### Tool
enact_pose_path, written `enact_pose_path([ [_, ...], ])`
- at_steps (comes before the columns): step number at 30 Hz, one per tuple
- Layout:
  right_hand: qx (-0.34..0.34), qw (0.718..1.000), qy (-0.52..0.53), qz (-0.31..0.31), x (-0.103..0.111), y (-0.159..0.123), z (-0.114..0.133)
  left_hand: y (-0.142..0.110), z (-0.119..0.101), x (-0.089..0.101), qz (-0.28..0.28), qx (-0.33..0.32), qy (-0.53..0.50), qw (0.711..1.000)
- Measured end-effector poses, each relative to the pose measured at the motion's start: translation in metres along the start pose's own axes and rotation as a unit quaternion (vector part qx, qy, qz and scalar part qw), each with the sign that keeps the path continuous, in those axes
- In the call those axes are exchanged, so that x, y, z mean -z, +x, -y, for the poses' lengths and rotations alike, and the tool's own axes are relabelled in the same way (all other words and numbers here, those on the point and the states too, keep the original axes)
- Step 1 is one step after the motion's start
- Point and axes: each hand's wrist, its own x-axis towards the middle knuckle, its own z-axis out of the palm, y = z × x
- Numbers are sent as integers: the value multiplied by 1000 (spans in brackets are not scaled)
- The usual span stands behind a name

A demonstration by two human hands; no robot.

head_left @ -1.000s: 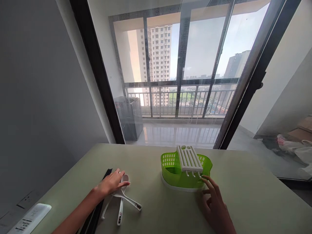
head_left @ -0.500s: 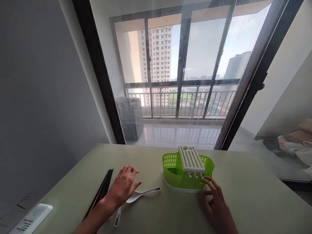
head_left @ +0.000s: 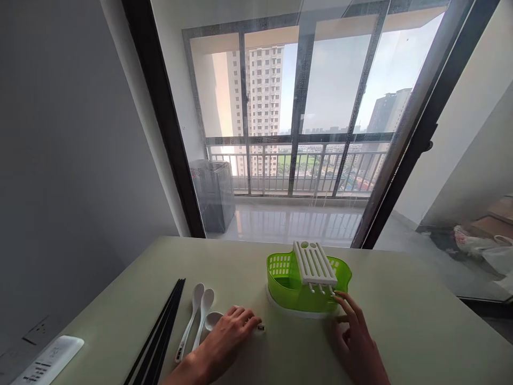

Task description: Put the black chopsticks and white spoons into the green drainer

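Three white spoons lie on the table: two slender ones side by side, the outer spoon [head_left: 185,338] and the inner spoon [head_left: 203,313], and a wider soup spoon [head_left: 213,320]. My left hand [head_left: 230,334] is down over the soup spoon, fingers curled on its handle; the bowl shows on one side and the handle's end on the other. A green basket [head_left: 306,299] with a white slotted rack [head_left: 315,263] on top stands farther right. Against its front right corner, by the rack's small hooks, rest the fingertips of my right hand [head_left: 356,329], thumb apart from the fingers.
Several black chopsticks [head_left: 166,329] lie left of the spoons. A white power strip [head_left: 56,361] sits at the table's left edge. Beyond the far edge of the pale table [head_left: 404,299] is a glass door with a dark frame [head_left: 162,107].
My left hand has come down and to the right, from above the spoons onto the soup spoon's handle, uncovering the slender spoons and more of the chopsticks. My right hand stays at the basket.
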Motion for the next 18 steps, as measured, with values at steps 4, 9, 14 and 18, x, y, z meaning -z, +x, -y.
enact_pose_path([
  [4, 2, 1000, 3, 15, 0, 1, -6, -9, 0, 3, -12, -6, -25, 1000],
  [9, 10, 1000, 7, 26, 0, 1, -10, -18, 8, -4, -27, -12, -20, 999],
  [14, 3, 1000, -8, 11, 0, -2, 2, -31, 13, -2, -21, -26, 3, 999],
  [18, 18, 999, -30, 20, -4, -4, 9, -39, 17, 2, 6, -21, 20, 1000],
])
